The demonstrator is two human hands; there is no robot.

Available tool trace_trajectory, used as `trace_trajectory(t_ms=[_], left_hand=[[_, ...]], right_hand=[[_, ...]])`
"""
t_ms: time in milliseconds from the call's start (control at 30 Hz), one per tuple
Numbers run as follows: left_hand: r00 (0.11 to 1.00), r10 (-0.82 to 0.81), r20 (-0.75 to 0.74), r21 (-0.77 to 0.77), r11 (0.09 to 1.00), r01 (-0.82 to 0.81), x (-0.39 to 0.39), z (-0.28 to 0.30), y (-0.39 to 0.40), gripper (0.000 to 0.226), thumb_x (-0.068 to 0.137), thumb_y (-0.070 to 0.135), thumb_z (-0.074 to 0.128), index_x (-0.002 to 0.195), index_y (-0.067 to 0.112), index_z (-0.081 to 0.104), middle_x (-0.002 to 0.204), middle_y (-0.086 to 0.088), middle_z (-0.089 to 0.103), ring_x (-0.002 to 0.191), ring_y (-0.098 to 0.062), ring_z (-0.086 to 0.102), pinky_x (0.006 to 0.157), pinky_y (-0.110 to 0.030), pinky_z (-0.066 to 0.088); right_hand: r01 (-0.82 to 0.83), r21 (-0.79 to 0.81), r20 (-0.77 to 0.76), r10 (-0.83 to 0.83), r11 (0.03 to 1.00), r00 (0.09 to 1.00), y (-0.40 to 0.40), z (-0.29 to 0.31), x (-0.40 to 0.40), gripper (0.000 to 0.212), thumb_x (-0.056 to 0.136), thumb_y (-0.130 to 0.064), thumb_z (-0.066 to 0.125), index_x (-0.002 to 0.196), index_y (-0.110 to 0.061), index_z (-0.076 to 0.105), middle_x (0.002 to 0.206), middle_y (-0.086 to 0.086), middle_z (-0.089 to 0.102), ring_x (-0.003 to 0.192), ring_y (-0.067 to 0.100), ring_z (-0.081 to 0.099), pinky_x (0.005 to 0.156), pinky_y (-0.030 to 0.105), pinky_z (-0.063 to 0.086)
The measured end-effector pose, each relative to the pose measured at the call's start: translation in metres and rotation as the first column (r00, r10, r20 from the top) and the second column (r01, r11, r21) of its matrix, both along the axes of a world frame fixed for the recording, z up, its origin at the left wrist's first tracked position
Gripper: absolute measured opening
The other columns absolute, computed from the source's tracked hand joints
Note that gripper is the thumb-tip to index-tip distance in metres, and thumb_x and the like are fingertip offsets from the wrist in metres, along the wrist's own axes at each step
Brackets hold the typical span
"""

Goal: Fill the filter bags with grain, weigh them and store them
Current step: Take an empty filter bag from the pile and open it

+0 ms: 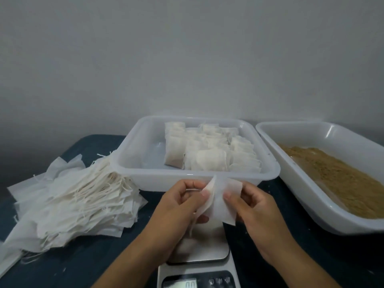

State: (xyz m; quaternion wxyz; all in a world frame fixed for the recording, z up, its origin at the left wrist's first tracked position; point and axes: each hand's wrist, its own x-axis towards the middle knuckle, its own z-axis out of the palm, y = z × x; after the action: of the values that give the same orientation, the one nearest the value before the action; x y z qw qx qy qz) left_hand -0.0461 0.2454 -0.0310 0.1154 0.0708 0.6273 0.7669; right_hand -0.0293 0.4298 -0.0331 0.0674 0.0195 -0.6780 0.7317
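An empty white filter bag [225, 201] hangs in the air above the kitchen scale [199, 265], held by both hands. My left hand [178, 204] pinches its left edge between thumb and fingers. My right hand [255, 206] pinches its right side, and the bag's mouth is spread apart between them. A white tub [133, 163] behind my hands holds several filled bags [212, 150]. A second white tub [307, 183] on the right holds brown grain [340, 175]. The scale's display [180, 284] is lit at the bottom edge.
A loose heap of empty filter bags [70, 200] with drawstrings lies on the dark blue table [83, 265] at the left. A plain grey wall stands close behind the tubs. The grain tub runs past the right edge of the view.
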Motion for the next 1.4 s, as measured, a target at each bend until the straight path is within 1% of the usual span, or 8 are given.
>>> trace_trajectory(t_ms=[167, 400, 500, 667, 933, 1133, 1300, 1400], left_hand=[[0.934, 0.146, -0.325, -0.314, 0.915, -0.253, 0.002, -0.005, -0.005, 0.015, 0.097, 0.026, 0.068, 0.086, 0.035, 0.070, 0.081, 0.005, 0.075, 0.066, -0.013, 0.071, 0.062, -0.023, 0.057], [0.887, 0.237, -0.396, -0.381, 0.837, -0.393, 0.001, -0.005, -0.008, 0.017, 0.097, 0.029, 0.064, 0.083, 0.038, 0.068, 0.073, 0.008, 0.073, 0.060, -0.012, 0.070, 0.060, -0.032, 0.059], [0.873, 0.253, -0.418, -0.410, 0.805, -0.429, 0.001, -0.005, -0.008, 0.017, 0.096, 0.031, 0.066, 0.079, 0.033, 0.069, 0.073, 0.011, 0.073, 0.063, -0.011, 0.070, 0.062, -0.032, 0.058], [0.841, 0.182, -0.510, -0.468, 0.761, -0.449, 0.009, -0.002, -0.005, 0.014, 0.094, 0.031, 0.067, 0.080, 0.032, 0.070, 0.071, 0.017, 0.071, 0.065, -0.003, 0.068, 0.060, -0.019, 0.053], [0.873, 0.123, -0.471, -0.373, 0.870, -0.324, 0.011, 0.004, -0.007, 0.016, 0.093, 0.049, 0.063, 0.092, 0.036, 0.072, 0.087, 0.014, 0.074, 0.083, -0.005, 0.071, 0.071, -0.021, 0.054], [0.896, -0.342, -0.284, -0.254, 0.928, 0.274, 0.015, 0.009, -0.014, 0.056, 0.087, 0.052, 0.068, 0.139, 0.043, 0.052, 0.142, 0.009, 0.060, 0.136, -0.012, 0.055, 0.108, -0.031, 0.050], [0.871, -0.444, -0.212, -0.282, 0.881, 0.381, 0.019, 0.014, -0.009, 0.054, 0.090, 0.023, 0.073, 0.140, 0.020, 0.052, 0.121, -0.013, 0.068, 0.114, -0.027, 0.067, 0.099, -0.049, 0.054], [0.881, -0.431, -0.196, -0.241, 0.892, 0.383, 0.018, 0.017, -0.010, 0.042, 0.090, 0.007, 0.068, 0.130, 0.014, 0.058, 0.101, -0.013, 0.068, 0.093, -0.023, 0.066, 0.084, -0.040, 0.055]], right_hand=[[0.021, 0.236, 0.015, -0.025, 0.972, 1.000, 0.004, 0.000, 0.005, 0.013, 0.095, -0.028, 0.071, 0.100, -0.039, 0.076, 0.093, -0.004, 0.079, 0.084, 0.015, 0.076, 0.065, 0.024, 0.059], [0.400, 0.664, -0.397, -0.156, 0.631, 0.905, 0.008, 0.008, 0.016, 0.036, 0.088, -0.063, 0.059, 0.121, -0.050, 0.052, 0.087, -0.018, 0.060, 0.076, 0.003, 0.062, 0.061, 0.014, 0.050], [0.530, 0.686, -0.638, 0.061, 0.498, 0.768, 0.007, 0.011, 0.018, 0.038, 0.092, -0.043, 0.070, 0.128, -0.035, 0.059, 0.090, -0.019, 0.045, 0.069, -0.003, 0.052, 0.058, 0.008, 0.045], [0.527, 0.771, -0.636, 0.377, 0.357, 0.674, -0.004, 0.013, 0.015, 0.018, 0.093, -0.025, 0.066, 0.111, -0.030, 0.066, 0.089, -0.006, 0.050, 0.064, 0.007, 0.044, 0.047, 0.020, 0.045], [0.499, 0.747, -0.659, 0.387, 0.439, 0.645, 0.004, 0.019, 0.010, 0.007, 0.085, -0.018, 0.077, 0.081, -0.017, 0.071, 0.092, -0.004, 0.059, 0.074, 0.009, 0.053, 0.050, 0.027, 0.045], [0.342, 0.668, -0.669, 0.331, 0.661, 0.666, 0.009, 0.026, 0.017, 0.011, 0.088, -0.019, 0.076, 0.081, -0.012, 0.070, 0.085, -0.009, 0.065, 0.056, 0.005, 0.053, 0.050, 0.023, 0.043], [0.294, 0.683, -0.590, 0.268, 0.669, 0.762, 0.012, 0.025, 0.022, 0.009, 0.089, -0.026, 0.074, 0.088, -0.018, 0.070, 0.071, -0.022, 0.062, 0.049, 0.003, 0.053, 0.047, 0.015, 0.043], [0.288, 0.652, -0.606, 0.254, 0.701, 0.754, 0.012, 0.028, 0.022, 0.007, 0.089, -0.015, 0.079, 0.094, -0.014, 0.075, 0.083, -0.019, 0.068, 0.059, 0.006, 0.061, 0.052, 0.021, 0.049]])
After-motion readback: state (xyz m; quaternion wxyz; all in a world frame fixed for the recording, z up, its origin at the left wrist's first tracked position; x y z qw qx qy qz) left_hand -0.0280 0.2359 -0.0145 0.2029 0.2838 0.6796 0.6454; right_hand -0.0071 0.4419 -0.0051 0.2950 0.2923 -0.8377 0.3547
